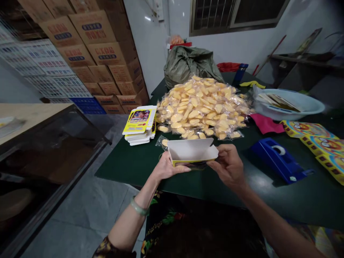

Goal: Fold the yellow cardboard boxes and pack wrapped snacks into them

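Both my hands hold a small folded cardboard box [192,152], white inside with a yellow printed outside, its lid flaps standing open. My left hand [169,168] grips the box's left end from below, and my right hand [228,166] pinches its right end. Just behind the box, a loose wrapped piece [162,142] lies near my left hand. A large heap of individually wrapped yellow snacks [201,109] fills the table's middle. To the left of the heap stands a stack of flat yellow-printed boxes [139,125].
The dark green table [129,168] also holds a blue plastic tool [278,159], a magenta cloth [266,123], printed yellow sheets [311,138] and a pale blue basin [288,104] of papers. A green sack [188,66] sits behind the heap. Stacked cartons [94,53] line the back-left wall.
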A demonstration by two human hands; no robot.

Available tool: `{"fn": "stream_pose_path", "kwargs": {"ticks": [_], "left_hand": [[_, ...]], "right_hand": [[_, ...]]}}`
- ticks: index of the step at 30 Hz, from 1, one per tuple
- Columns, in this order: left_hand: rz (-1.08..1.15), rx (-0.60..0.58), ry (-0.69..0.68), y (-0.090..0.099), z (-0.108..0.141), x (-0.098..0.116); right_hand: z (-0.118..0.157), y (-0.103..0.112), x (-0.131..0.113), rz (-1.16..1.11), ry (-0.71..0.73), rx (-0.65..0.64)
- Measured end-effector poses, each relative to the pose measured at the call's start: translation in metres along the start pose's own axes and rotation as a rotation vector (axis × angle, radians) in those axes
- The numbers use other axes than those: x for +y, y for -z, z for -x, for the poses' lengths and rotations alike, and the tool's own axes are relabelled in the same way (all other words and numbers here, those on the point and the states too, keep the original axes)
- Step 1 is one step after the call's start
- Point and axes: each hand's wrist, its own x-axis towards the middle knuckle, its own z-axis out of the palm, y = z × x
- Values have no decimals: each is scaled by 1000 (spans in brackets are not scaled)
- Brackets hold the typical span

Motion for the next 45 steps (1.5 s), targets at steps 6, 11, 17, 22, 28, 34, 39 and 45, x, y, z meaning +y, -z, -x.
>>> {"fn": "stream_pose_path", "kwargs": {"ticks": [6,11,17,22,28,34,39,45], "left_hand": [[30,49,21,-9,1,-9],[-210,524,-454,-23,2,-20],[-691,638,-857,-27,10,-15],[-547,733,-859,-30,19,-23],[-580,703,-835,-26,28,-21],[-210,772,-507,-33,28,2],[211,558,-162,-24,24,16],[363,467,-169,-24,10,18]], "right_hand": [[6,-11,-4,326,306,55],[-6,-5,3,385,378,34],[-7,-8,4,343,371,-53],[-10,-13,3,296,371,-111],[-4,-17,-1,200,287,-74],[-11,-22,-21,52,-33,50],[-22,-11,-25,-134,-264,-148],[-17,-5,-14,-22,-9,-131]]}}
